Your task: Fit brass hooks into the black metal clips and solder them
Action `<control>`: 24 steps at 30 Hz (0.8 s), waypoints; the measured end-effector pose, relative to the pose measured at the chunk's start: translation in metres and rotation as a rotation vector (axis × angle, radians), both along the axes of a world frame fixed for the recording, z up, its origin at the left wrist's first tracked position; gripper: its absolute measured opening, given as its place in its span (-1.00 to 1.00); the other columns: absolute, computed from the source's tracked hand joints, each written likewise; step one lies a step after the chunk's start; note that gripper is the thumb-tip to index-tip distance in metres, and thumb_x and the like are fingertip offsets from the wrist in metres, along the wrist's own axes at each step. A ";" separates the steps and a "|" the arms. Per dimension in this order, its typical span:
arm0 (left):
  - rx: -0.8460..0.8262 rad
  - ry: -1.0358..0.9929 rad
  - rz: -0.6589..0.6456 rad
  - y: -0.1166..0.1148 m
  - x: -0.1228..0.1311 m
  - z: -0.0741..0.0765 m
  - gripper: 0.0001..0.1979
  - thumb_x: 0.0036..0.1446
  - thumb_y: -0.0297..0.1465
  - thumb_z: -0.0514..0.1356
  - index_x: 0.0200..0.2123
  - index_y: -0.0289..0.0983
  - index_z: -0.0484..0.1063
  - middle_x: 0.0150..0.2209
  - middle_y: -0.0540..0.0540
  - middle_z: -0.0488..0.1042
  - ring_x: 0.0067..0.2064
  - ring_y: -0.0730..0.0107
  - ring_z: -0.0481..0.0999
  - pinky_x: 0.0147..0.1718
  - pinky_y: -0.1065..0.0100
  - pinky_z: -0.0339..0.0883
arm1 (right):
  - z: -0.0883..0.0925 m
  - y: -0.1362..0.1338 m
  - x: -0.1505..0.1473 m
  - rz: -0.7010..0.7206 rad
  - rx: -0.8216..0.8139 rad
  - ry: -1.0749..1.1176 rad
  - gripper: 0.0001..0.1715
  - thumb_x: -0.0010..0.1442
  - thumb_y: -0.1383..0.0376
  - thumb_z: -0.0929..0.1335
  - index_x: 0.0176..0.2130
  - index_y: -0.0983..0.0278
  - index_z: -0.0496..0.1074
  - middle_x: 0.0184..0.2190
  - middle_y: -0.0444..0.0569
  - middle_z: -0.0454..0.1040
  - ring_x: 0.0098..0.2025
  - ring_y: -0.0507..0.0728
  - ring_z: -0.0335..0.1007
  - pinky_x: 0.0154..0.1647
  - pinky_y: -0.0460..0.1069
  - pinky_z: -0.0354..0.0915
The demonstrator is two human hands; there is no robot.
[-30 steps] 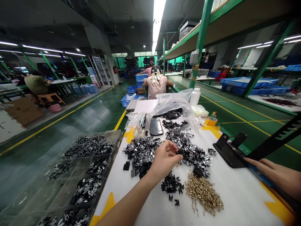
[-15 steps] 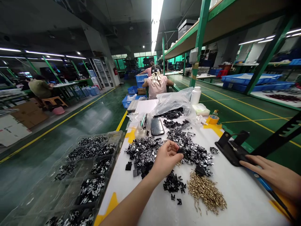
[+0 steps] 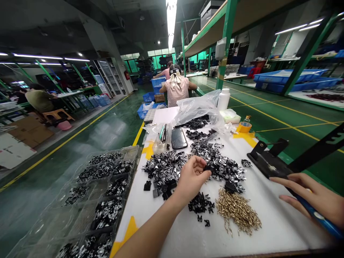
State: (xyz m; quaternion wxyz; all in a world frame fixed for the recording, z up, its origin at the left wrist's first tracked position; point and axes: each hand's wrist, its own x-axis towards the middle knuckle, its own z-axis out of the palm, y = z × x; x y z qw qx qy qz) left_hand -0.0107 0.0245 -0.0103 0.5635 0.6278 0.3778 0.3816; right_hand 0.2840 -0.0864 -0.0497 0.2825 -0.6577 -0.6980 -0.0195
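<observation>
My left hand [image 3: 194, 175] is curled over the middle of the table, thumb and fingertips close together near a dark piece. Bits of gold show between its fingers; what it grips is too small to make out. Around it spreads a heap of black and silver clips [image 3: 225, 166]. Small black parts [image 3: 200, 203] and a pile of gold-coloured hooks or links [image 3: 238, 211] lie in front. At the right, my right hand [image 3: 319, 197] is around a blue-handled, pen-shaped tool [image 3: 321, 218], beside a black metal stand [image 3: 270, 157].
A divided clear tray [image 3: 72, 215] of clips lies left of the table. Farther back are a phone [image 3: 179, 138], a plastic bag [image 3: 199, 107], a white bottle [image 3: 223, 99] and orange tape [image 3: 244, 127]. A person [image 3: 176, 86] sits ahead; green shelf posts [image 3: 227, 46] rise at right.
My right hand has shifted, its fingers spread differently along the blue-handled tool, whose handle now shows below them. My left hand stays over the clips. The view has tilted slightly.
</observation>
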 end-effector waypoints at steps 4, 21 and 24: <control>0.001 0.026 -0.004 -0.002 0.000 0.003 -0.85 0.00 -0.47 0.20 -0.32 -0.27 0.28 -0.41 0.00 0.25 -0.44 0.49 0.24 -0.49 0.43 0.12 | 0.025 0.002 -0.030 0.115 -0.065 0.056 -0.68 0.19 0.02 0.21 -0.13 -0.01 0.41 -0.16 0.01 0.38 -0.20 0.16 0.40 -0.31 -0.01 0.30; 0.044 0.051 -0.023 -0.005 -0.001 0.003 -0.87 0.02 -0.49 0.18 -0.31 -0.25 0.30 -0.42 0.02 0.23 -0.44 0.49 0.19 -0.51 0.44 0.08 | 0.048 0.010 -0.085 0.291 -0.011 0.387 -0.65 0.19 -0.02 0.20 -0.39 0.01 0.48 -0.38 -0.08 0.49 -0.36 0.16 0.44 -0.44 -0.02 0.32; 0.037 0.063 -0.033 -0.005 -0.001 0.004 -0.86 0.02 -0.48 0.18 -0.31 -0.24 0.29 -0.43 0.03 0.22 -0.45 0.49 0.18 -0.51 0.44 0.07 | 0.047 0.010 -0.083 0.273 -0.018 0.394 -0.63 0.17 -0.04 0.22 -0.40 0.03 0.49 -0.38 -0.06 0.49 -0.35 0.17 0.45 -0.43 -0.03 0.33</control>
